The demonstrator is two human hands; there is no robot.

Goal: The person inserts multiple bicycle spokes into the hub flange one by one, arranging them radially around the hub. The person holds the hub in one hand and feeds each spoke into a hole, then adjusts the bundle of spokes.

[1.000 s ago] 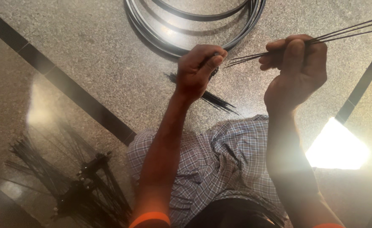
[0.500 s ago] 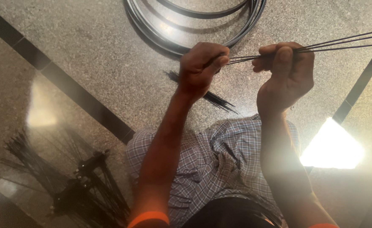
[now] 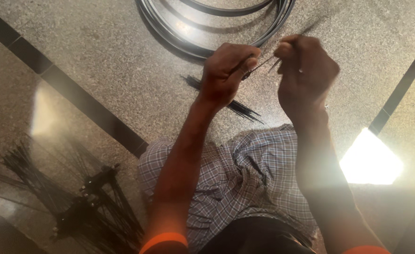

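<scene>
My left hand (image 3: 228, 70) is closed around one end of a few thin black wire spokes (image 3: 263, 63). My right hand (image 3: 306, 70), slightly blurred, is fisted around the other end, a short gap away. Only a short stretch of the spokes shows between the two fists. Both hands hover over a polished stone floor. Under my left wrist a small bundle of loose black spokes (image 3: 240, 107) lies on the floor. Just beyond the hands lie black round wheel rims (image 3: 179, 33), stacked together.
A hub with many black spokes fanning out (image 3: 87, 209) lies at the lower left. A dark inlaid strip (image 3: 75, 96) crosses the floor diagonally, and another (image 3: 400, 89) runs at the right. My checked cloth (image 3: 245, 183) covers my lap. Bright glare (image 3: 370, 160) sits at right.
The long spoke ends that stuck out past my right hand to the right are no longer seen. My right hand has turned and closed in toward my left hand.
</scene>
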